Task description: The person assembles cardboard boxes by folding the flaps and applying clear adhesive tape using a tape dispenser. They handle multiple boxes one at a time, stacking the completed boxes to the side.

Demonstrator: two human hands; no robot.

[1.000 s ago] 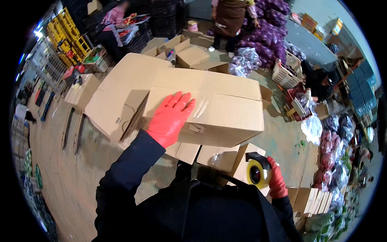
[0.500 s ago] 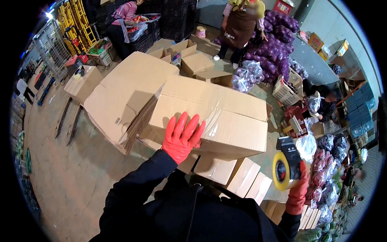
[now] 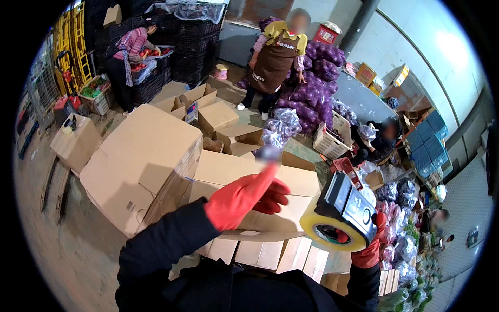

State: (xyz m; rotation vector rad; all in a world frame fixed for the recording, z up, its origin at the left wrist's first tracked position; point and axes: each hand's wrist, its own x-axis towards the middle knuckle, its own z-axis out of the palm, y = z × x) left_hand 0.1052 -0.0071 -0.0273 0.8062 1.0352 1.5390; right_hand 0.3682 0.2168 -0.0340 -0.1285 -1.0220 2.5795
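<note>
In front of me is a brown cardboard carton (image 3: 293, 208) with loose flaps, one standing up at its far right corner. My left hand (image 3: 244, 200), in a red rubber glove, hovers over it with fingers apart, the index finger stretched forward; it holds nothing. My right hand (image 3: 370, 242), also red-gloved, grips a black tape dispenser (image 3: 345, 200) loaded with a large roll of clear yellowish tape (image 3: 312, 229), raised by the carton's right side. My left hand hides part of the carton.
A stack of flattened cartons (image 3: 140, 161) lies left of the carton, and more closed cartons (image 3: 260, 255) are below it. Opened boxes (image 3: 218, 117) stand beyond. Purple net sacks (image 3: 306, 101) and a person in a brown apron (image 3: 275, 62) are at the back.
The carton, earlier showing a taped seam on top, now shows loose flaps. My left hand has lifted off it. The tape dispenser has come up and leftward, and the view has shifted.
</note>
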